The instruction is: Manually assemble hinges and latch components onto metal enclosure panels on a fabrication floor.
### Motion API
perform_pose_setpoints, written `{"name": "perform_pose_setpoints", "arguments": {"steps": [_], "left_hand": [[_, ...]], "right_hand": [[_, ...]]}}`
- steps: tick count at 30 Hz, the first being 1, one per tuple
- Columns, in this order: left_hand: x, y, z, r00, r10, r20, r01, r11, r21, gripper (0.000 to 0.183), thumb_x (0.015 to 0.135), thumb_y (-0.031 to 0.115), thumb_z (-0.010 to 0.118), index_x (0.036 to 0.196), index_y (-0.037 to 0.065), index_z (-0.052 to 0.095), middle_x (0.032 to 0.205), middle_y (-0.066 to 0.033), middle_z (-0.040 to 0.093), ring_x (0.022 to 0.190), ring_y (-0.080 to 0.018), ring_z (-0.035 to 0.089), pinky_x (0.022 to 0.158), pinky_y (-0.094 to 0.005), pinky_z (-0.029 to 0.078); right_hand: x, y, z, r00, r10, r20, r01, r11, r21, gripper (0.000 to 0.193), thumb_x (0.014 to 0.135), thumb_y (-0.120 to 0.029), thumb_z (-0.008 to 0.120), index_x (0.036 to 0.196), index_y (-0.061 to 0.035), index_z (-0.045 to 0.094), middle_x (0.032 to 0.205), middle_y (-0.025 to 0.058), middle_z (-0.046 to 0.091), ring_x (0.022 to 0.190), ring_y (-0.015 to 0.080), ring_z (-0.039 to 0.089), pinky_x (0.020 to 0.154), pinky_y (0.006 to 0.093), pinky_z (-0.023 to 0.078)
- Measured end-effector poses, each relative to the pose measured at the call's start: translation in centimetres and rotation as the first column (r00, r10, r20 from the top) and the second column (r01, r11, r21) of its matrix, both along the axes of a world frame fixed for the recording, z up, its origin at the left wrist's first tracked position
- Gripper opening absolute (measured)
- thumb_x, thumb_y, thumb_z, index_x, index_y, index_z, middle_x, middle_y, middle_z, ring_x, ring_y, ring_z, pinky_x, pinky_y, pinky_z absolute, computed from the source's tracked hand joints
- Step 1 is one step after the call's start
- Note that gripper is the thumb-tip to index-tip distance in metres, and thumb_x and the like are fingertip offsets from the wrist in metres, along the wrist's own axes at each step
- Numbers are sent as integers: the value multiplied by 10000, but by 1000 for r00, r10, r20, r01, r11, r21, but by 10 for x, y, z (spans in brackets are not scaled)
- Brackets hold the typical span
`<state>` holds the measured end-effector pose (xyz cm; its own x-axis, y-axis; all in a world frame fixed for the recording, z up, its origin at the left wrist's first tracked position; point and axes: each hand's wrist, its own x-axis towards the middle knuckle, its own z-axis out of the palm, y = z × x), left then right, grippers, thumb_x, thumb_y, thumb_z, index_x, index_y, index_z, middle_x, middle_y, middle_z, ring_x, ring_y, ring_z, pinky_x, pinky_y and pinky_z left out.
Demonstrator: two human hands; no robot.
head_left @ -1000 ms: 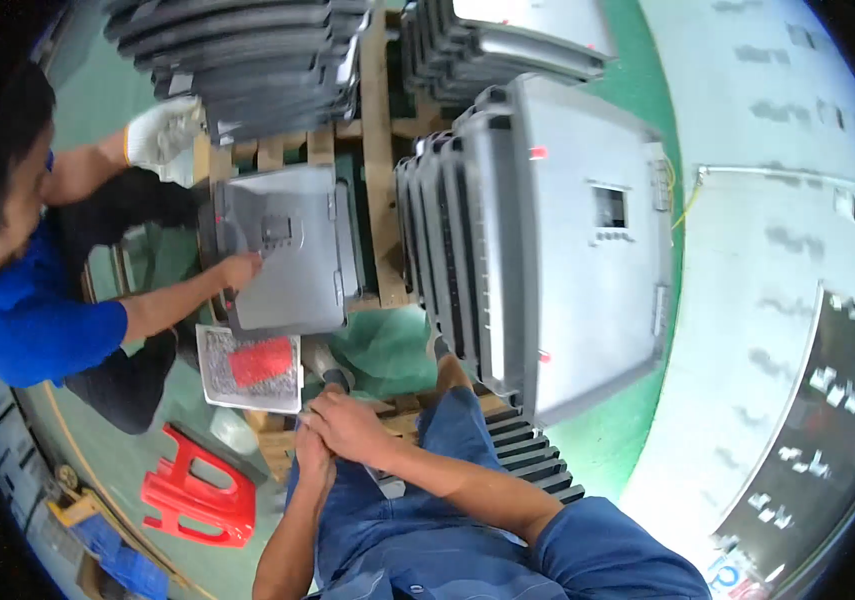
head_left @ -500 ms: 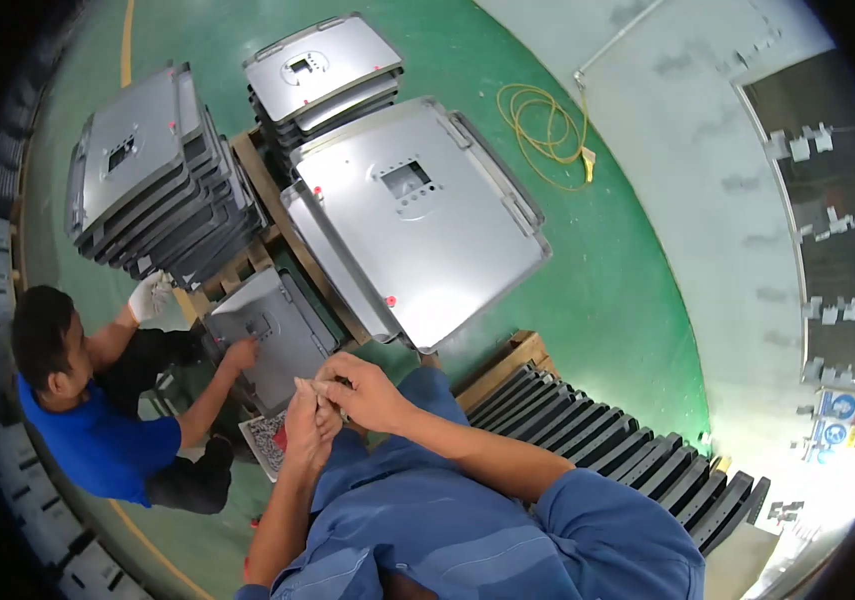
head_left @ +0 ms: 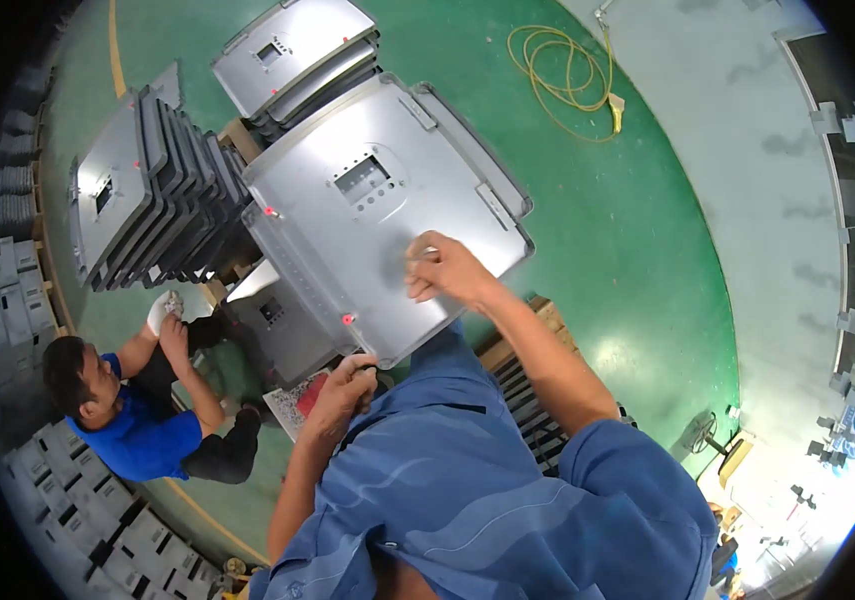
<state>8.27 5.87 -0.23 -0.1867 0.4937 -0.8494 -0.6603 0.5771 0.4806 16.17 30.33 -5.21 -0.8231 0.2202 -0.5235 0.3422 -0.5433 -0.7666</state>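
Observation:
A large grey metal panel with a square cutout, small holes and two red spots along its left edge lies in front of me, on top of another panel. Over its lower right half is my right hand, fingers curled in; whatever they may pinch is too small to make out. At the panel's near corner my left hand is closed, thumb against the fingers. Its fingertips are at or just beside the corner, and I cannot tell whether they grip anything.
A co-worker in blue crouches at left beside a lower panel and a tray of small parts. Stacked panels stand at far left and behind. A yellow hose coils on the green floor; dark bars lie at right.
My hands, together before, are now apart: the right has gone out over the panel, the left to its near corner. The co-worker's bare hand has left the lower panel and joined the gloved one.

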Motion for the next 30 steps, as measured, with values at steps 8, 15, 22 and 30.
{"name": "perform_pose_setpoints", "arguments": {"steps": [8,15,22,30], "left_hand": [[-3,27,-9,961,135,242,-171,976,135,210,872,42,528,1081,29,538,938,-45,561,855,-146,578,803,-300,502],[-12,45,-12,980,99,175,-124,982,141,182,907,109,526,1068,26,514,907,-72,587,805,-147,594,746,-274,534],[-12,54,-23,958,168,231,-212,961,180,218,910,122,524,1102,23,506,936,-84,584,824,-150,594,760,-277,532],[-10,56,-24,936,236,261,-296,928,225,270,888,69,531,1149,16,483,1001,-111,590,902,-186,604,823,-304,519]], "right_hand": [[52,73,-29,918,-278,282,249,959,135,231,813,-103,645,980,54,616,813,112,628,660,143,623,558,225,520],[65,116,-42,895,-392,212,248,834,493,239,812,-73,622,995,79,598,835,117,634,706,153,630,589,239,522],[62,123,-53,876,-344,338,-164,446,880,164,775,-191,628,848,-50,668,845,122,646,734,291,617,696,364,487],[55,121,-58,859,-274,432,-330,348,878,162,800,-216,613,869,-81,671,961,99,586,880,285,583,759,372,467]]}}
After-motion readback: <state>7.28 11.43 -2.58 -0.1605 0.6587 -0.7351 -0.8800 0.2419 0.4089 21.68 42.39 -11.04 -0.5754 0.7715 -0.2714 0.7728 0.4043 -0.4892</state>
